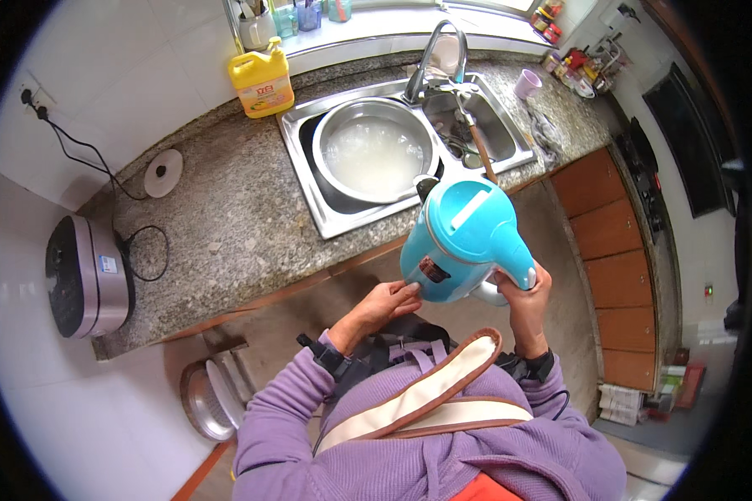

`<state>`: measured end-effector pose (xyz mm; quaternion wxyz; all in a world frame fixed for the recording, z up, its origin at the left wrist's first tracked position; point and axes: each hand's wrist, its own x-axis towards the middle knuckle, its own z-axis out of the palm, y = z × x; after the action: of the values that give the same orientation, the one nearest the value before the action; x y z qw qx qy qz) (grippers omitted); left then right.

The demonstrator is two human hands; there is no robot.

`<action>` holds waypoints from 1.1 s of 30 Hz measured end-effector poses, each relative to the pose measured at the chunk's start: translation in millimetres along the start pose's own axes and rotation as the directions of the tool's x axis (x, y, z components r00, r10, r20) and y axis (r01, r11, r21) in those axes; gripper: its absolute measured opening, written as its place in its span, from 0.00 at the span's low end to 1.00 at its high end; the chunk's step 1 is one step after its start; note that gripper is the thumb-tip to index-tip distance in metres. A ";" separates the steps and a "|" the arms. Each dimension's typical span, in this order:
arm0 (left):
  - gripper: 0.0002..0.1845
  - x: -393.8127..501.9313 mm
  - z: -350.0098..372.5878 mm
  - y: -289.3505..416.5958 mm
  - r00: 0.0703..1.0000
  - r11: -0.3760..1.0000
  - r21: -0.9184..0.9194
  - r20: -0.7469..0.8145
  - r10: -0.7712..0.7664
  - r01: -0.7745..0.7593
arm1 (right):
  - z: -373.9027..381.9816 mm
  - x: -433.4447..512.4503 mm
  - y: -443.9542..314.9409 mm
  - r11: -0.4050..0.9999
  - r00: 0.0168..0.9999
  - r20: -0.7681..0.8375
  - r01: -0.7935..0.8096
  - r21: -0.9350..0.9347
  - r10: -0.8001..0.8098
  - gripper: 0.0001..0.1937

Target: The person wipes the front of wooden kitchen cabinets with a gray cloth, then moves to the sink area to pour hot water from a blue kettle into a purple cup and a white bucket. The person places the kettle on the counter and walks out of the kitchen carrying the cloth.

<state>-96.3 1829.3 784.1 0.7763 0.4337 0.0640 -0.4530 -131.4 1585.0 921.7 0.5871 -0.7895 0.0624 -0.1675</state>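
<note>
A turquoise electric kettle (460,235) is held in front of me, just off the counter's front edge, its lid facing up. The fingers of my right hand (529,300) are wrapped around its handle. At the kettle's lower left side, my left hand (385,307) has thumb and fingers against the body, steadying it. The dark spout area (425,186) points towards the sink. A large round metal basin (376,150) sits in the left sink bowl with cloudy whitish liquid in it. What the kettle contains is hidden.
A faucet (435,59) arches over the double sink (326,225). In the right bowl a brown-handled utensil (482,150) leans out. A yellow detergent jug (262,81), a rice cooker (91,275), a white lid (163,173) and a pink cup (527,84) stand around the granite counter (225,213).
</note>
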 end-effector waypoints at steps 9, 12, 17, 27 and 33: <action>0.30 85.5 -7.9 35.8 0.992 0.978 -0.168 -0.012 -0.126 0.122 | 11.8 122.6 13.4 0.986 0.969 0.187 -0.166 0.002 0.163 0.07; 0.31 105.5 -12.0 44.5 0.986 0.963 -0.213 0.038 -0.163 0.167 | 15.7 146.1 15.2 0.987 0.964 0.220 -0.158 0.016 0.150 0.08; 0.33 123.9 -21.4 63.9 0.958 0.939 -0.189 0.067 -0.279 0.287 | 28.7 171.6 16.5 0.964 0.943 0.200 -0.261 -0.059 0.268 0.08; 0.35 144.6 -49.1 127.0 0.943 0.926 -0.183 0.089 -0.320 0.331 | 66.0 222.3 10.8 0.954 0.935 0.190 -0.287 -0.087 0.298 0.07; 0.35 152.6 -67.9 142.9 0.947 0.923 -0.214 0.092 -0.308 0.321 | 84.7 240.1 10.5 0.964 0.942 0.205 -0.256 -0.079 0.267 0.07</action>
<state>120.8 1810.6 755.1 0.7394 0.3135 0.1618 -0.5734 122.9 1587.7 936.2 0.5869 -0.8025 0.1074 -0.0009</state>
